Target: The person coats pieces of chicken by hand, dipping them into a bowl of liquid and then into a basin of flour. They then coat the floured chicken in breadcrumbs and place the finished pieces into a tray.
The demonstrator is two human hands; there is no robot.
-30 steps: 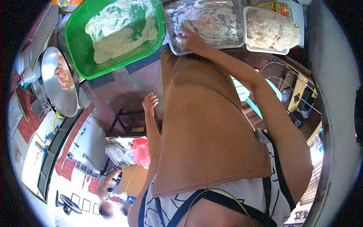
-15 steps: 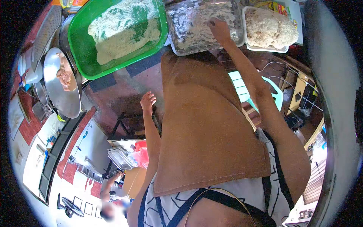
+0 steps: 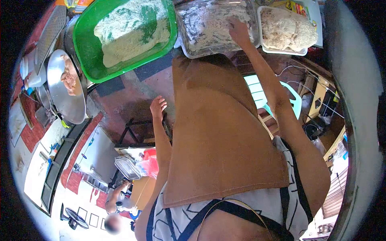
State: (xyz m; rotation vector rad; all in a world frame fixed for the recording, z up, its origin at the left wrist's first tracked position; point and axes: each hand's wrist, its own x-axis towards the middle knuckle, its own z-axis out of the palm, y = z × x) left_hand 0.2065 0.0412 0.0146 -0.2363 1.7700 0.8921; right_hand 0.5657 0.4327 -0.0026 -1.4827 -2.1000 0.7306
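Note:
My right hand is over a clear plastic tub dusted with flour, its fingers apart and their tips at the floury surface. To the right of that tub, a white tray holds a heap of flour-coated pieces. My left hand hangs beside the brown apron with loosely curled fingers and nothing in it. Beyond it stands a green basin with flour spread in it.
A metal bowl with raw meat stands at the left. A pale green plastic chair is by my right arm. Red plastic bags lie behind my left arm, and another person is at the lower left.
My right hand has moved slightly right and down over the tub, its closed fingers now looking more spread. The left hand hangs nearly where it was.

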